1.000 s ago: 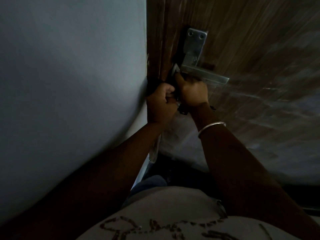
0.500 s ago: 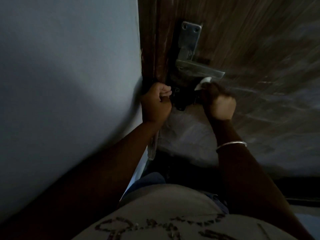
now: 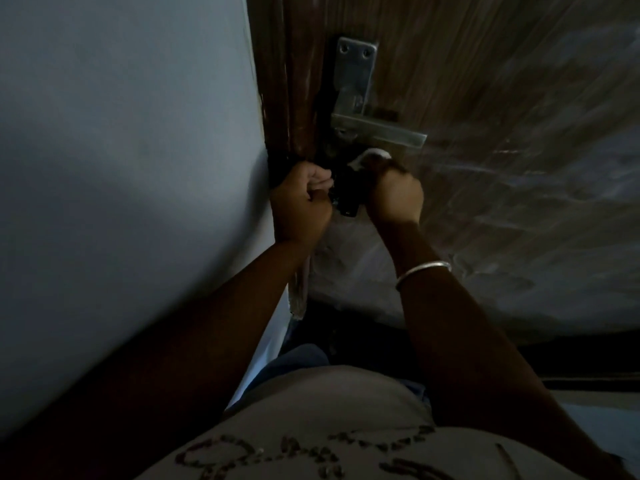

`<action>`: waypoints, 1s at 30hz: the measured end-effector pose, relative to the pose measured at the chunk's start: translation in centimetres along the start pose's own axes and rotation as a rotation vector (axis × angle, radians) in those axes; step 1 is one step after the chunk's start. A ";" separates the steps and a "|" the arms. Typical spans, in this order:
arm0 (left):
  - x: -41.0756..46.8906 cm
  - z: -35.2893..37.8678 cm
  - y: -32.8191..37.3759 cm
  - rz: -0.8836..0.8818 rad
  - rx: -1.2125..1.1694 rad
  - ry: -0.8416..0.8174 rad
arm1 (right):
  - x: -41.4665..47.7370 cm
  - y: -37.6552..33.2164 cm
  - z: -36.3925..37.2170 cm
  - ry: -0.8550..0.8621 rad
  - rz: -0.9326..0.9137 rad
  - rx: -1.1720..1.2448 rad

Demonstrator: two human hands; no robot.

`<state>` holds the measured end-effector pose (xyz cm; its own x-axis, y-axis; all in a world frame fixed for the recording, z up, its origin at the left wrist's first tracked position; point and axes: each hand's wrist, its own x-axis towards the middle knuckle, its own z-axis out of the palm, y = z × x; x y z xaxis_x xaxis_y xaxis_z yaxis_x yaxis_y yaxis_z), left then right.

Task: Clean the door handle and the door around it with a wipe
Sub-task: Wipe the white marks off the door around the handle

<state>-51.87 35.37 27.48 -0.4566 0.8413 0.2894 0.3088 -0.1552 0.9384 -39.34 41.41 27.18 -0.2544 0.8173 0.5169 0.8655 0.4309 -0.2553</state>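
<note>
1. door handle: metal lever on a plate near the door's left edge. Its long axis runs from the pivot by that edge out to the right, dipping slightly in view
2. wipe: a small white wad just below the lever's underside, under its inner half. Can't tell whether it touches the metal
3. right hand: fingers curled tight round the wipe, only the wad's top poking out above the knuckles. The hand sits directly under the lever, so the handle lies up and away from the fingers. It is the nearer hand, judged 1 short upward push from contact, then a stroke along the axis
4. left hand: fist-like curl at the door edge, lower left of the handle, beside a dark fitting. Too dark to tell what it holds, if anything
5. door: brown wood grain with pale streaks to the right of and below the handle, likely left to wipe
6. wall: pale, left of the door edge
</note>
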 end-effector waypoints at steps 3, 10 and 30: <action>0.1 0.3 0.4 -0.012 -0.017 0.003 | -0.6 1.6 -0.7 0.091 0.176 0.079; -0.2 0.5 0.8 0.037 -0.009 0.011 | 1.7 -2.2 -0.8 0.083 0.160 0.210; -1.3 2.3 4.3 0.221 0.046 -0.089 | -2.2 -0.5 -5.0 0.061 0.163 0.713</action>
<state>-48.02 34.82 30.73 -0.2992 0.8321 0.4671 0.4313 -0.3187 0.8441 -37.03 37.48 30.26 -0.1034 0.8786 0.4662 0.3936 0.4666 -0.7920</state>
